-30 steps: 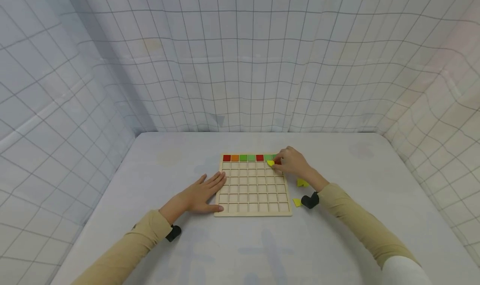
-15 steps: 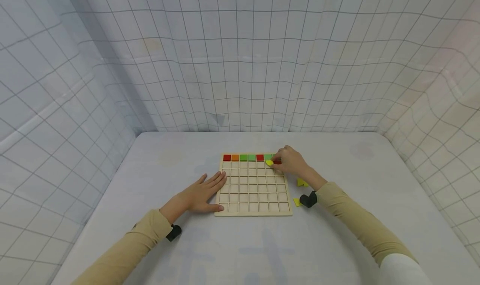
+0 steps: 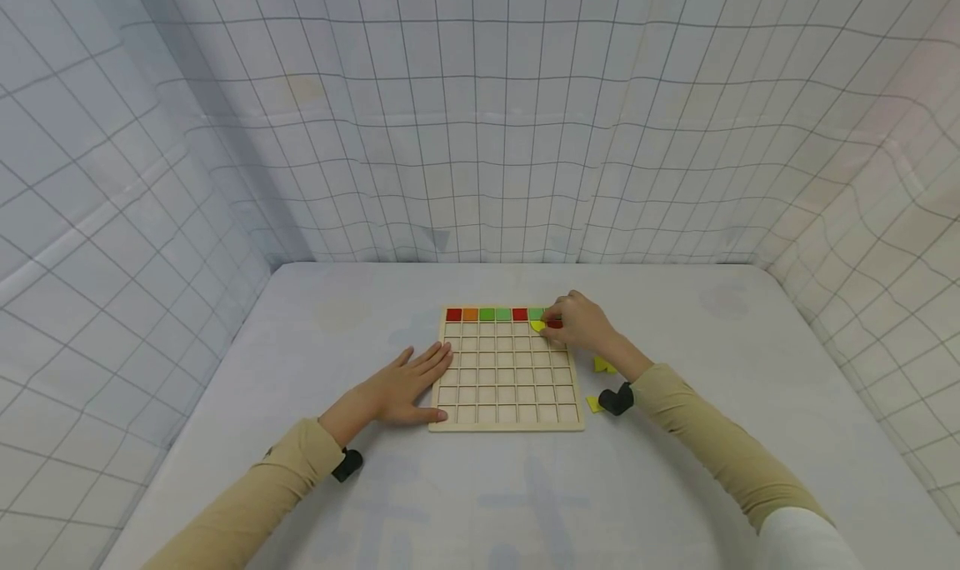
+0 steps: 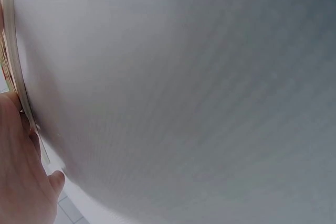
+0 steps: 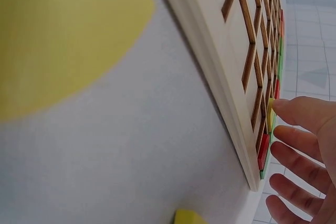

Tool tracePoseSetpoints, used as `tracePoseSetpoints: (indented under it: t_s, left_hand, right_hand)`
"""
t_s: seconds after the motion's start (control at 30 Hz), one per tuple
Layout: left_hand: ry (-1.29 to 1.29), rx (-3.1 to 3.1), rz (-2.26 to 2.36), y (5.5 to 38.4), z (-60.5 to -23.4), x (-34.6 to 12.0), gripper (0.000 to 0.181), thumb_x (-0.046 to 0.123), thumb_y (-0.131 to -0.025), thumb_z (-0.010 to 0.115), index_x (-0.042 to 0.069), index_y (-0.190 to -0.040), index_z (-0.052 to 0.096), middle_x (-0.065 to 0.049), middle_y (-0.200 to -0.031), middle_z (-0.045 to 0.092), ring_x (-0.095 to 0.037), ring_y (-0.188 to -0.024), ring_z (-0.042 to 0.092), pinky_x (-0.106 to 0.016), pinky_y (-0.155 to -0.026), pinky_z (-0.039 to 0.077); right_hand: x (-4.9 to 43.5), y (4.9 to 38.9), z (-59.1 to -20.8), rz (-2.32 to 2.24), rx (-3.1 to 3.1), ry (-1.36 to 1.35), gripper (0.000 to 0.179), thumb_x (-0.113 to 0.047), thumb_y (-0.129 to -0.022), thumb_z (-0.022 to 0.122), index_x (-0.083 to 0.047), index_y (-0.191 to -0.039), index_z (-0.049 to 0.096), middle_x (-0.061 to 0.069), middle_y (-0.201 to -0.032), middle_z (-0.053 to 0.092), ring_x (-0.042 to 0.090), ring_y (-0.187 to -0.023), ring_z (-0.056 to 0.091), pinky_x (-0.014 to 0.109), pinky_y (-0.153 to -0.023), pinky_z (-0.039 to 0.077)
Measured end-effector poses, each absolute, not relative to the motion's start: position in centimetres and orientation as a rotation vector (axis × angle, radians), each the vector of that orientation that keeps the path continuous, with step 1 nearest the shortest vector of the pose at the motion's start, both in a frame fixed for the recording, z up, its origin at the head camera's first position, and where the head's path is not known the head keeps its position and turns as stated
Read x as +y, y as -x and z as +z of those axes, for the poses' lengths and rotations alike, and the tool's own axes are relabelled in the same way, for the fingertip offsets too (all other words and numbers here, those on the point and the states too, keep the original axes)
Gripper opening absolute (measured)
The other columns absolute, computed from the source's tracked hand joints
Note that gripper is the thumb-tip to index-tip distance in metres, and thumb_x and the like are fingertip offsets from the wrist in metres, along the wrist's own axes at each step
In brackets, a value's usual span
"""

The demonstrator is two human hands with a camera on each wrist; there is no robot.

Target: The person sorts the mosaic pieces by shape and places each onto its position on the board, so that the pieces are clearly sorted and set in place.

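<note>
A pale wooden grid board [image 3: 507, 427] lies flat on the table, its far row filled with red, orange and green square tiles. My left hand [image 3: 408, 391] rests spread on the board's left edge, fingers straight; the left wrist view shows only part of that hand [image 4: 23, 166]. Over the upper right corner, my right hand [image 3: 583, 323] pinches a small yellow tile [image 3: 537, 326] at a second-row cell, thumb and forefinger on it. A dark red tile [image 3: 554, 324] sits in the cell to its right. In the right wrist view the yellow tile [image 5: 271, 115] stands slightly proud of the board.
Yellow pieces [image 3: 603, 365] lie right of the board, with another [image 3: 594, 404] nearer, partly behind the wrist camera [image 3: 617, 399]. A yellow shape [image 5: 63, 40] looms large and blurred in the right wrist view. Grid-patterned curtains [image 3: 480, 137] enclose the white table [image 3: 352, 303].
My right hand has shifted slightly left, and the yellow tile has moved left and lower, flatter over its second-row cell. My left hand has stayed in place.
</note>
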State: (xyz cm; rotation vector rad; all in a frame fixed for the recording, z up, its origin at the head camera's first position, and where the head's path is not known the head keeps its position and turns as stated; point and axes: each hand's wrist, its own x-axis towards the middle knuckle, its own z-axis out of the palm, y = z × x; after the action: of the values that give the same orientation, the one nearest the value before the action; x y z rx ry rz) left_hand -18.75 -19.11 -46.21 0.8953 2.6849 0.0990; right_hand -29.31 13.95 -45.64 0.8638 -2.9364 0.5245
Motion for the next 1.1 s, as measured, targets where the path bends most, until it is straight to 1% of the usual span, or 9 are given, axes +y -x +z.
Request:
tracePoseSetpoints:
  t_s: [0.27,0.47,0.67,0.87,1.1]
  left_hand:
    - [-0.890,2.687,0.093,18.7,-46.4,-19.1,0.096,0.068,-0.090,0.044,0.010,-0.156,0.005,-0.006,-0.164,0.000,-0.024,-0.151,0.003,-0.057,-0.119,0.008]
    - [-0.919,2.696,0.129,18.7,-46.4,-19.2,0.096,0.065,-0.090,0.048,0.006,-0.155,0.010,-0.011,-0.163,0.005,-0.029,-0.151,0.007,-0.060,-0.117,0.010]
    - [-0.894,2.690,0.106,18.7,-46.3,-19.2,0.096,0.067,-0.090,0.046,0.009,-0.156,0.007,-0.007,-0.164,0.001,-0.026,-0.151,0.004,-0.058,-0.118,0.009]
    - [-0.908,2.688,0.117,18.7,-46.3,-19.2,0.096,0.066,-0.090,0.047,0.007,-0.155,0.009,-0.010,-0.163,0.003,-0.028,-0.151,0.006,-0.059,-0.118,0.010]
    - [-0.903,2.690,0.087,18.8,-46.4,-19.2,0.097,0.068,-0.089,0.045,0.010,-0.156,0.006,-0.007,-0.163,0.001,-0.025,-0.151,0.004,-0.058,-0.118,0.010]
  right_hand:
    - [13.9,29.2,-45.6,0.520,-2.922,-0.876,0.025,-0.030,-0.082,0.076,-0.010,-0.098,0.077,0.007,-0.099,0.072,0.020,-0.087,0.055,0.033,-0.069,0.050]
    - [14.0,29.1,-45.5,0.485,-2.911,-0.878,0.026,-0.030,-0.082,0.076,-0.010,-0.098,0.077,0.007,-0.099,0.072,0.021,-0.088,0.056,0.033,-0.068,0.051]
    - [14.4,29.1,-45.3,0.493,-2.928,-0.822,0.024,-0.030,-0.082,0.076,-0.011,-0.097,0.078,0.006,-0.096,0.072,0.022,-0.087,0.055,0.033,-0.066,0.049]
    - [15.4,29.2,-45.1,0.561,-2.939,-0.789,0.025,-0.030,-0.083,0.075,-0.011,-0.098,0.077,0.005,-0.096,0.072,0.021,-0.088,0.054,0.035,-0.071,0.049]
    - [16.7,29.0,-44.7,0.566,-2.941,-0.739,0.023,-0.026,-0.085,0.072,-0.010,-0.101,0.076,0.005,-0.096,0.071,0.023,-0.091,0.056,0.039,-0.075,0.051]
